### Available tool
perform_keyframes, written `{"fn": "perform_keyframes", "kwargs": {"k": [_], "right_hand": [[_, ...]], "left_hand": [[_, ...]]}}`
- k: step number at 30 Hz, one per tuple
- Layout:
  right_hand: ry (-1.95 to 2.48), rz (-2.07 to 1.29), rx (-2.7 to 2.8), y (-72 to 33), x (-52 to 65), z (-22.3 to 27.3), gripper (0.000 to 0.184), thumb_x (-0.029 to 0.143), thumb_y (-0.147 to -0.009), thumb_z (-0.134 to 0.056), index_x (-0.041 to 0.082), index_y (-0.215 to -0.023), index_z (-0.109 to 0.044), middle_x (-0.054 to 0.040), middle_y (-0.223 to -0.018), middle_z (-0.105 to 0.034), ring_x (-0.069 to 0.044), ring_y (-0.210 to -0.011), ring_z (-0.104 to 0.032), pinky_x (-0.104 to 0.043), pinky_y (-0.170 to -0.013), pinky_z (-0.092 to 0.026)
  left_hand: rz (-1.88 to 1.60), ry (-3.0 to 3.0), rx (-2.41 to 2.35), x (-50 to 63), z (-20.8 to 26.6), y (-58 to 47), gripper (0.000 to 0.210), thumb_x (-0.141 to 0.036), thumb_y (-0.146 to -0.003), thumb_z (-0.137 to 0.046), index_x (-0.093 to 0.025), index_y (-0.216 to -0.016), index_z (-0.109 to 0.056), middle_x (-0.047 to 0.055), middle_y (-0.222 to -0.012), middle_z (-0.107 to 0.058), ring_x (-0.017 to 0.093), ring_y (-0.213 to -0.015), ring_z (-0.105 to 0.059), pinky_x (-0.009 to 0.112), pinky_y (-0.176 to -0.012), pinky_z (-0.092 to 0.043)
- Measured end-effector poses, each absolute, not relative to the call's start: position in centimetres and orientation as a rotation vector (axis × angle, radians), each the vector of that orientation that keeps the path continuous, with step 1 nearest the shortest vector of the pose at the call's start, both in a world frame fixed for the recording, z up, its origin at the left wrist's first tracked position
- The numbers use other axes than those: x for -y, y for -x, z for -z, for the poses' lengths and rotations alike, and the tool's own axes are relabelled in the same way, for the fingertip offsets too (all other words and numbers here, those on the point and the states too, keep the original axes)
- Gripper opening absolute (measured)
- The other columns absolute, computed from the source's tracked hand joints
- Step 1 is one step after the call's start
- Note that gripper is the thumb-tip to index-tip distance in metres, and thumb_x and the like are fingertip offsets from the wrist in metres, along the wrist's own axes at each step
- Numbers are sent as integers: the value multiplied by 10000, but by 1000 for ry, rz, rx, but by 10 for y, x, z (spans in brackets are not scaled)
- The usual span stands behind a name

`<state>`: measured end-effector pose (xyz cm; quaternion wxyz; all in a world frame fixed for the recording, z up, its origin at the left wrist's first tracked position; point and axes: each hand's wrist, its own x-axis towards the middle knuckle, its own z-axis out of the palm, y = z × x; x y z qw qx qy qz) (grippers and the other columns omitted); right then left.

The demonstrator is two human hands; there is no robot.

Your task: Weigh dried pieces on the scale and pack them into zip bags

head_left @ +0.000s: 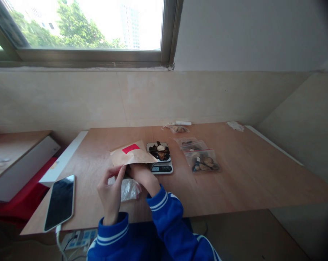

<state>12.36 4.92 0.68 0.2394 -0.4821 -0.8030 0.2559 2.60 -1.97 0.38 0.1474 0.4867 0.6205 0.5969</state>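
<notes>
A brown paper bag (117, 156) with a red label lies tilted, its mouth toward me. My left hand (111, 188) pinches the near edge of its opening between thumb and fingers. Inside the mouth is my right hand (143, 177), its fingers hidden by the paper. Just right of the bag stands a small digital kitchen scale (168, 169) with a lit display. Dark dried pieces and one pale slice (160, 148) are heaped on its plate. Clear plastic bags (130, 189) lie under my hands, near the table's front.
Several zip bags with dried slices (204, 161) lie right of the scale. Another small bag (179, 129) and a white strip (183, 123) are at the back. A tablet (60, 201) with a charging cable (58, 237) rests front left. Crumpled tissue (235, 125) sits back right.
</notes>
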Motion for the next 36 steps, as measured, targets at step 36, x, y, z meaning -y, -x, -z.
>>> {"fn": "perform_keyframes", "kwargs": {"k": [36], "right_hand": [[1523,-663,1352,-141,38,112,80,135,-798,-578,204,-838,-573,-32,-750,-646,-206,-694,-632,-314,-647,-512]], "left_hand": [[-1076,-1433,-1804,0,75,-46,253,-430,-837,-475,-198,-786,-560,56,-708,-649,241,-660,-625,347,-627,-450]]}}
